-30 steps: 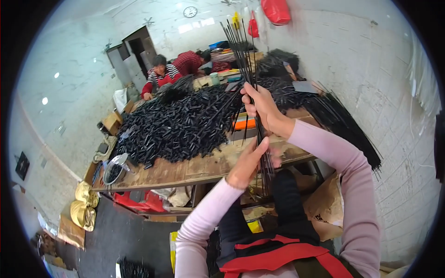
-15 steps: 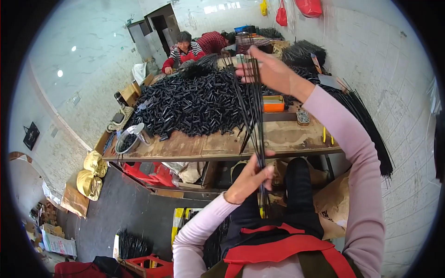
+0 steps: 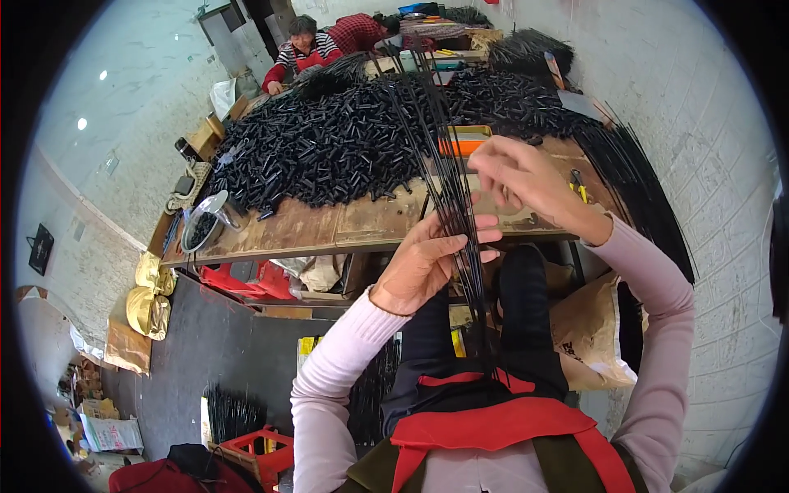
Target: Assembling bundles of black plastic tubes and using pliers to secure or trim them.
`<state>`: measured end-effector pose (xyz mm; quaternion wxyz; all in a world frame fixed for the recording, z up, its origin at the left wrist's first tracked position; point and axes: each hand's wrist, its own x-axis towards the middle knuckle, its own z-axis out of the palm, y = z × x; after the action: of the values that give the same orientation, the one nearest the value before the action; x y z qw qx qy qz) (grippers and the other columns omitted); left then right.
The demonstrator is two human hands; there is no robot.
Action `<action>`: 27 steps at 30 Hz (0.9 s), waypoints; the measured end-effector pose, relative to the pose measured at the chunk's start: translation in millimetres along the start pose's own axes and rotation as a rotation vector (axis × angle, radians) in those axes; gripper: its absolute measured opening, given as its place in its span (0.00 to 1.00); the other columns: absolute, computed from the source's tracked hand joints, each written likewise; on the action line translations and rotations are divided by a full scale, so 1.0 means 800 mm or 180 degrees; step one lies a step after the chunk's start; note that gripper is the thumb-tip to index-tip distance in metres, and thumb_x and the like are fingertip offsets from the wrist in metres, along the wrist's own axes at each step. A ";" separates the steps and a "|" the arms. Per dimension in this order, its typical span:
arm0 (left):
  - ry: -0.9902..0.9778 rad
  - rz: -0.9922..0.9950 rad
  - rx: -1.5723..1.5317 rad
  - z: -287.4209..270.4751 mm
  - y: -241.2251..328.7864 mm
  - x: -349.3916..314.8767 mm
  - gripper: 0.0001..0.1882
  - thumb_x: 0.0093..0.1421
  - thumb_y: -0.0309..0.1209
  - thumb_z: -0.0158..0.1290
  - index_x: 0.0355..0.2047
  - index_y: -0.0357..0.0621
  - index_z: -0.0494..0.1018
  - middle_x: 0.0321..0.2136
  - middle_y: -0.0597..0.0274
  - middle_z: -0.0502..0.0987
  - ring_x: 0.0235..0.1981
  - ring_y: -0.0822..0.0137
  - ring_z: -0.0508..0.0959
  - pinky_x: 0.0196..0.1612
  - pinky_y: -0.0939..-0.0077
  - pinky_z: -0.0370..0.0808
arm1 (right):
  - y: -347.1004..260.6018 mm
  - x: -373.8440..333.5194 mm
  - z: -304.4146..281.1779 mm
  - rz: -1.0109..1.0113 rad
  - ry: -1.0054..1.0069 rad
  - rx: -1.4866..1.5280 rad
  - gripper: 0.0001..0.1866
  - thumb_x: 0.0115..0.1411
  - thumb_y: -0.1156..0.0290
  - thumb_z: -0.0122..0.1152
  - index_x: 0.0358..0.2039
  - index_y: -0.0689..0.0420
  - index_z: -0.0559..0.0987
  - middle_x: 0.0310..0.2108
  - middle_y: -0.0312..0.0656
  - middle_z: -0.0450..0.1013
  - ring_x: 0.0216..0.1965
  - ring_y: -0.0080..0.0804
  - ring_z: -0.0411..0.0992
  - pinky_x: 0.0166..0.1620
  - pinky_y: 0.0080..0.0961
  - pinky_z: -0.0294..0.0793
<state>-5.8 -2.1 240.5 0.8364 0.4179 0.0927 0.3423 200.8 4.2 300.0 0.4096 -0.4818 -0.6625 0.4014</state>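
Observation:
My left hand (image 3: pixel 421 256) is closed around a bundle of long, thin black rods (image 3: pixel 475 300). The rods stand nearly upright in front of me, their lower ends by my lap and their upper ends fanned out over the table. Just right of the bundle, my right hand (image 3: pixel 530 181) is raised with bent fingers apart, and nothing shows in it. Behind the rods, a wide heap of short black tubes (image 3: pixel 320 156) covers much of the wooden table (image 3: pixel 370 223). An orange box (image 3: pixel 467 148) sits beyond my right hand.
Yellow-handled pliers (image 3: pixel 580 189) lie at the table's right. More long black rods (image 3: pixel 633 177) hang over that edge. A metal bowl (image 3: pixel 200 230) stands at the front left corner. Two people work at the far end, one in a striped sleeve (image 3: pixel 284 66). Red crates (image 3: pixel 255 456) sit on the floor.
My right hand has come down and away from the upper rods toward me. My left hand has risen along the bundle, and the rods have spread at the top.

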 end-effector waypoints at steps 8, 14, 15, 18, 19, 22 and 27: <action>0.0712 -0.0063 0.0393 0.008 -0.012 0.018 0.14 0.68 0.31 0.50 0.52 0.39 0.68 0.42 0.55 0.78 0.41 0.63 0.81 0.41 0.69 0.81 | 0.023 0.009 0.007 -0.0051 -0.0304 -0.0416 0.14 0.59 0.62 0.67 0.33 0.58 0.74 0.25 0.32 0.71 0.26 0.15 0.67 0.27 0.15 0.64; 0.0684 0.0053 0.0865 0.002 0.006 0.031 0.14 0.69 0.30 0.47 0.52 0.38 0.69 0.44 0.53 0.78 0.41 0.63 0.81 0.41 0.69 0.81 | 0.045 0.023 0.000 -0.0214 -0.0146 0.0419 0.10 0.60 0.67 0.65 0.30 0.59 0.76 0.26 0.34 0.74 0.26 0.18 0.71 0.30 0.16 0.70; 0.0653 -0.0013 0.0812 0.001 0.006 0.026 0.15 0.69 0.30 0.46 0.53 0.37 0.68 0.45 0.53 0.78 0.43 0.62 0.81 0.42 0.68 0.81 | 0.037 0.015 0.001 0.0029 -0.0277 0.0766 0.09 0.61 0.67 0.64 0.30 0.59 0.76 0.26 0.34 0.75 0.27 0.18 0.71 0.30 0.16 0.71; 0.0629 -0.0128 0.0815 0.001 0.000 0.016 0.16 0.70 0.29 0.42 0.56 0.36 0.65 0.46 0.50 0.77 0.46 0.60 0.80 0.45 0.66 0.80 | 0.039 0.003 0.005 0.0095 -0.0364 0.0621 0.09 0.61 0.67 0.64 0.30 0.59 0.77 0.27 0.34 0.75 0.27 0.18 0.72 0.32 0.17 0.72; 0.0605 -0.0079 0.0756 0.001 -0.001 0.016 0.16 0.70 0.29 0.42 0.55 0.35 0.65 0.46 0.50 0.77 0.46 0.60 0.80 0.45 0.66 0.80 | 0.047 0.005 0.007 -0.0100 -0.0332 0.0674 0.09 0.61 0.66 0.64 0.32 0.59 0.77 0.27 0.34 0.76 0.28 0.18 0.72 0.31 0.17 0.72; 0.0592 0.0012 0.0683 0.004 -0.004 0.013 0.16 0.70 0.30 0.43 0.54 0.34 0.67 0.46 0.51 0.77 0.46 0.61 0.80 0.45 0.66 0.80 | 0.038 0.004 0.001 0.0062 -0.0215 0.0670 0.10 0.61 0.65 0.64 0.35 0.59 0.77 0.28 0.35 0.76 0.27 0.19 0.72 0.32 0.17 0.73; 0.0839 -0.0084 0.0504 0.022 -0.006 0.021 0.18 0.70 0.33 0.46 0.53 0.33 0.67 0.48 0.51 0.75 0.50 0.60 0.77 0.49 0.64 0.78 | 0.013 -0.014 -0.057 0.0103 0.0170 0.0863 0.09 0.63 0.68 0.58 0.37 0.60 0.74 0.30 0.40 0.76 0.35 0.31 0.79 0.38 0.25 0.79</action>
<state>17.2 -4.1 250.0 0.7859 0.4327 0.2339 0.3748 248.7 1.7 304.4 0.4819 -0.4432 -0.5832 0.4808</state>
